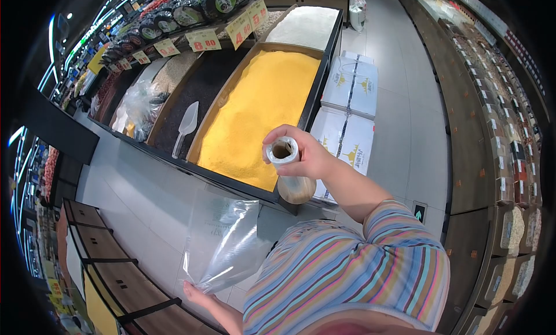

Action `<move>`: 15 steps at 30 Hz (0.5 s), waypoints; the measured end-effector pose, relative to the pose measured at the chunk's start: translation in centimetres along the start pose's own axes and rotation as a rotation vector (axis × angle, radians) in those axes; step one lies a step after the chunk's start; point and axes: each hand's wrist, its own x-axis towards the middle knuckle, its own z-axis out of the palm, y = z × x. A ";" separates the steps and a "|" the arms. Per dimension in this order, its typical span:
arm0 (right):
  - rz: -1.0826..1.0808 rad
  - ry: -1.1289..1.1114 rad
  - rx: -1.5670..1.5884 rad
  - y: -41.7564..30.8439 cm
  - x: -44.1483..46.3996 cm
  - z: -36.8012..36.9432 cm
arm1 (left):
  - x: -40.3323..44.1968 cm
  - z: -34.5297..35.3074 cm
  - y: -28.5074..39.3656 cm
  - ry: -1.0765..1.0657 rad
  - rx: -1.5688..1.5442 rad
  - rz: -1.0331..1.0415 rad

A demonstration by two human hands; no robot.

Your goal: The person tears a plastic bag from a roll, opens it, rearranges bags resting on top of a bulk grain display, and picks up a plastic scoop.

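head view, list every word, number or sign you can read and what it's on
"8 80": red, lower price card
"4 80": red, price card right of it
Arrow symbol: floor sign
Too small or blurred: other price cards, white cartons, clear plastic bag, right-hand shelf labels

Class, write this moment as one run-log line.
right hand: holds plastic roll | left hand: holds clear bag | nearby: yellow bulk food
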 end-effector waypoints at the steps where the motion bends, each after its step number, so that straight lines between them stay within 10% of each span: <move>1: -0.004 0.008 0.033 0.0 0.1 -0.1 | 0.3 -1.1 0.0 -0.007 0.097 0.079; 8: -0.047 0.048 0.124 1.2 0.1 0.3 | -4.4 5.8 5.7 -0.281 0.345 0.577; 15: -0.057 0.018 0.027 0.9 0.5 -0.2 | -11.4 15.7 11.9 -1.132 0.365 0.658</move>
